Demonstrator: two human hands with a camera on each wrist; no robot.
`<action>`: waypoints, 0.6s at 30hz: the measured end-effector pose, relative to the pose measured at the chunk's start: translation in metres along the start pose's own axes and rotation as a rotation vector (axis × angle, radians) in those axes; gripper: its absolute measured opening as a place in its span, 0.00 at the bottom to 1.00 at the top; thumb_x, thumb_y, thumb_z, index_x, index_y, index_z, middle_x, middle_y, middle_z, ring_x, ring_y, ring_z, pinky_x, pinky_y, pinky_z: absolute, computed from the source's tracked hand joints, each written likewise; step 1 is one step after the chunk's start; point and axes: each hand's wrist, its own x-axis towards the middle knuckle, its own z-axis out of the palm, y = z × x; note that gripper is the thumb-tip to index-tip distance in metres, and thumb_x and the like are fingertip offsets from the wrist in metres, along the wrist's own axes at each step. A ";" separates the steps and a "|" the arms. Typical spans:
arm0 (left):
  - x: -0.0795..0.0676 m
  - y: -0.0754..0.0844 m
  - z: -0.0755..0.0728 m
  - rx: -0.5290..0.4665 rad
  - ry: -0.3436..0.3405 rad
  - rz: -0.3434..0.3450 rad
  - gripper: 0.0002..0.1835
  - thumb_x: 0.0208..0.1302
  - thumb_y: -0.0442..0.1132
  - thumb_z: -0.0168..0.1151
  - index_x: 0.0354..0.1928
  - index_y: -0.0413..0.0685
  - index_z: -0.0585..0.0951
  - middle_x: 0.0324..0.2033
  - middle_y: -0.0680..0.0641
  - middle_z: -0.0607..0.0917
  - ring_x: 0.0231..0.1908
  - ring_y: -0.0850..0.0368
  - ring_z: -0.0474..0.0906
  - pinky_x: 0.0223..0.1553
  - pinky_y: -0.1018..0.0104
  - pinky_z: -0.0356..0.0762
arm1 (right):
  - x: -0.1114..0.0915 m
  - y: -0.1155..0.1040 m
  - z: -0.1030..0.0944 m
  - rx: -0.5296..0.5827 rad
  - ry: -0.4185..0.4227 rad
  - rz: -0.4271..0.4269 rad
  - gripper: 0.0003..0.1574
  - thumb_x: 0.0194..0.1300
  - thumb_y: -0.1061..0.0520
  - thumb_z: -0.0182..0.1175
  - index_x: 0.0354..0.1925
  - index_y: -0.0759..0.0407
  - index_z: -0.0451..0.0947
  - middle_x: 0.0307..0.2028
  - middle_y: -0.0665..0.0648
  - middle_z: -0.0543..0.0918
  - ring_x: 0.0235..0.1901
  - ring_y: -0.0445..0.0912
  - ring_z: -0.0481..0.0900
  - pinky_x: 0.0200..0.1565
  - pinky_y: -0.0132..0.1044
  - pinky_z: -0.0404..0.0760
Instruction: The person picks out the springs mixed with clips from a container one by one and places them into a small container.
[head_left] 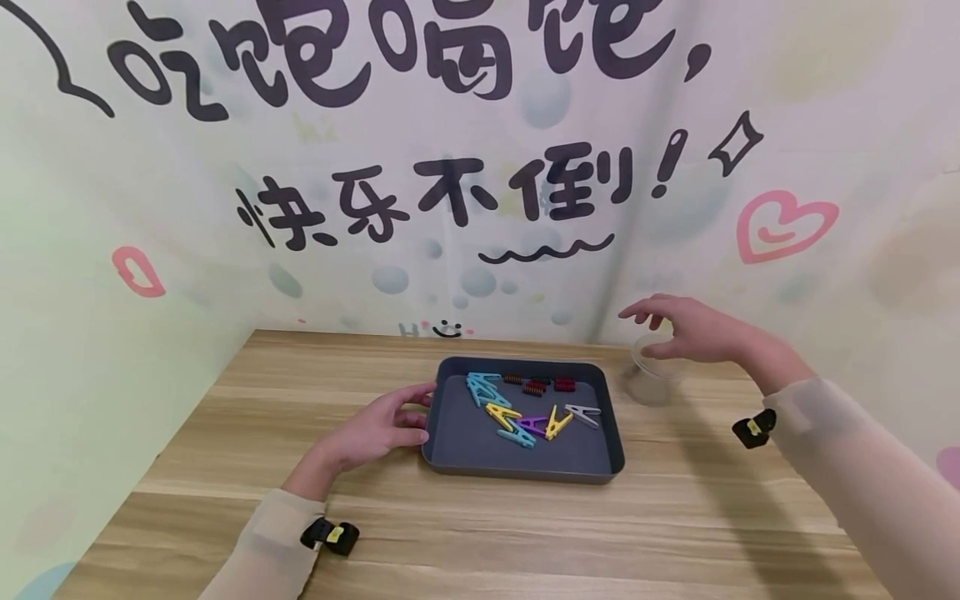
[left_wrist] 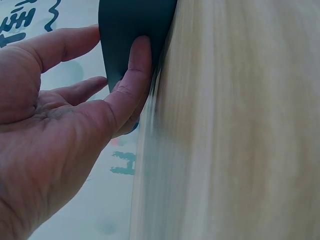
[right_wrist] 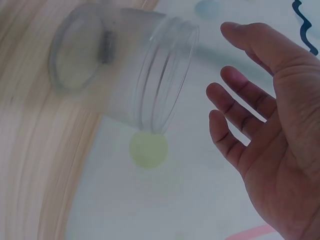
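A dark grey tray (head_left: pixel 461 446) lies on the table, its left wall touched by the fingers of my left hand (head_left: pixel 375 429). In the left wrist view those fingers are only gently bent against the tray's outer wall (left_wrist: pixel 132 22). Inside the tray lie several plastic clips, blue (head_left: pixel 480 387), yellow (head_left: pixel 501 415), purple (head_left: pixel 531 426) and grey (head_left: pixel 582 414), near small dark red ribbed pieces (head_left: pixel 564 384). My right hand (head_left: pixel 693 329) hovers, fingers spread, above a clear jar (right_wrist: pixel 120 65). A small dark ribbed piece (right_wrist: pixel 106 47) shows inside the open-mouthed jar.
The wooden table (head_left: pixel 450 533) reaches back to a printed wall cloth (head_left: pixel 450 283). The jar stands to the right of the tray, near the table's back edge.
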 end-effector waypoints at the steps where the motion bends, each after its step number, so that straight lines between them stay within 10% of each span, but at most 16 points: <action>1: 0.000 0.000 0.000 0.000 0.001 0.001 0.40 0.75 0.26 0.60 0.82 0.32 0.54 0.73 0.27 0.65 0.69 0.31 0.72 0.61 0.57 0.81 | 0.002 -0.001 0.001 0.003 -0.001 -0.002 0.37 0.64 0.57 0.76 0.70 0.52 0.78 0.54 0.55 0.82 0.54 0.56 0.80 0.52 0.54 0.83; 18: 0.000 -0.002 0.000 0.009 -0.001 0.004 0.40 0.75 0.25 0.60 0.82 0.32 0.53 0.73 0.28 0.65 0.68 0.32 0.73 0.61 0.58 0.81 | 0.027 -0.025 0.025 0.048 -0.040 -0.047 0.31 0.64 0.59 0.75 0.65 0.52 0.81 0.57 0.54 0.83 0.53 0.53 0.79 0.55 0.55 0.83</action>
